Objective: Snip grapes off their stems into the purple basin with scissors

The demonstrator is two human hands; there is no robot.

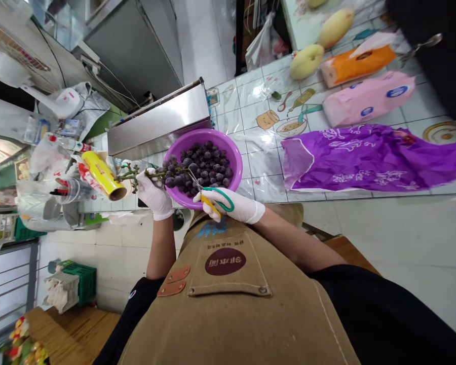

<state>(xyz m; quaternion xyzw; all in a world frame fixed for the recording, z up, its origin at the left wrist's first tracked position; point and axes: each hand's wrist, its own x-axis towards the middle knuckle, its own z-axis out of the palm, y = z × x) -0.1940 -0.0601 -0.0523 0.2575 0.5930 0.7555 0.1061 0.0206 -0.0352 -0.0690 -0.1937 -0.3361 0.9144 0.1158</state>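
purple bag [365, 159]: cut by right edge | grape stem [128, 175]: partly behind left hand [155, 196]

Basin: round, purple, open-topped, sitting upright; its rim [238, 158] shows most of the way round.
Loose grapes: dark purple and round, some with a pale dusty bloom, heaped [215, 165] inside the basin and thickest from 12 to 4 o'clock.
Grape bunch: partly stripped [179, 180], held lying sideways across the basin's 9 o'clock edge; the remaining grapes hang over the basin, while the knobbly green stalk [126, 175] points to 9 o'clock.
Scissors: one handle green, one yellow [210, 204], held at the basin's 6 o'clock edge; slim metal blades aim towards 11 o'clock, close to the bunch.
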